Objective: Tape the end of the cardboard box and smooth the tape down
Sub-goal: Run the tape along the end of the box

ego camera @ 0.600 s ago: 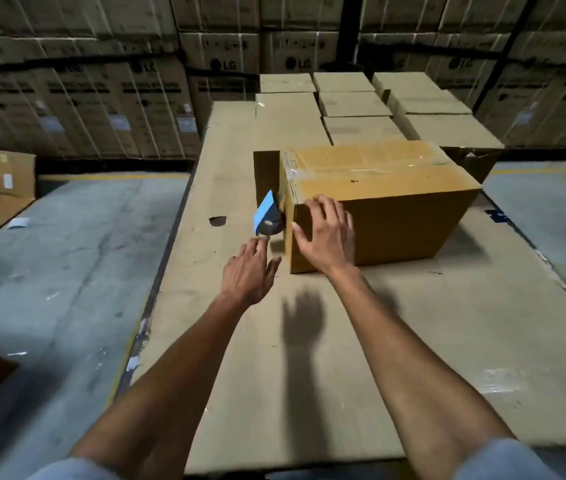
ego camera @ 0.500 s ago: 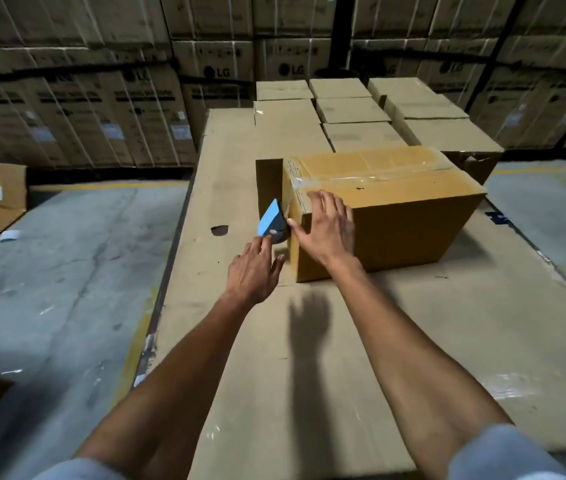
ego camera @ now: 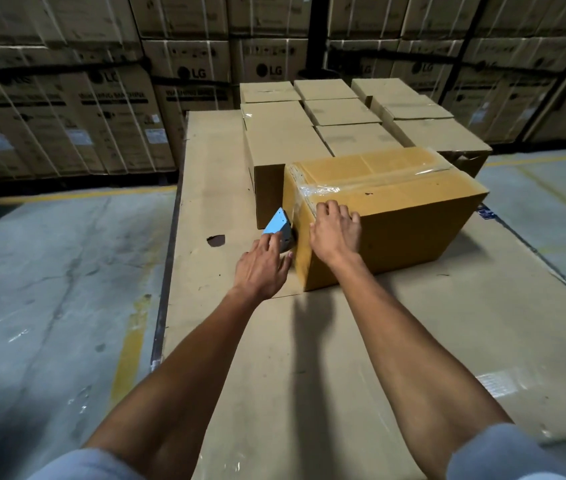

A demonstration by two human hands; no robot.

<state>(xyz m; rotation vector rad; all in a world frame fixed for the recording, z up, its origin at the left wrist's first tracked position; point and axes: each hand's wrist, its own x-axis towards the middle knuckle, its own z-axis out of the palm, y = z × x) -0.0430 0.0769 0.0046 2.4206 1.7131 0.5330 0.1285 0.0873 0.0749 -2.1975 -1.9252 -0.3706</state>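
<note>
Here, brown cardboard box (ego camera: 396, 216) sits mid-table, clear tape (ego camera: 361, 185) along top seam, wrinkled over left end. Left hand (ego camera: 262, 266) grips blue tape dispenser (ego camera: 279, 227) against that end; right hand (ego camera: 335, 230) lies flat, fingers spread, on near top edge. Cardboard-covered table (ego camera: 344, 341); more boxes (ego camera: 340, 112) behind. Concrete floor (ego camera: 49, 289) open at left.

tape dispenser (ego camera: 280, 227) partly hidden behind left hand (ego camera: 261, 268), stacked cartons' (ego camera: 101, 109) print blurred

Both arms extended forward.
Left hand (ego camera: 262, 268) fingers curled, gripping; right hand (ego camera: 335, 230) flat, palm down, fingers spread.
</note>
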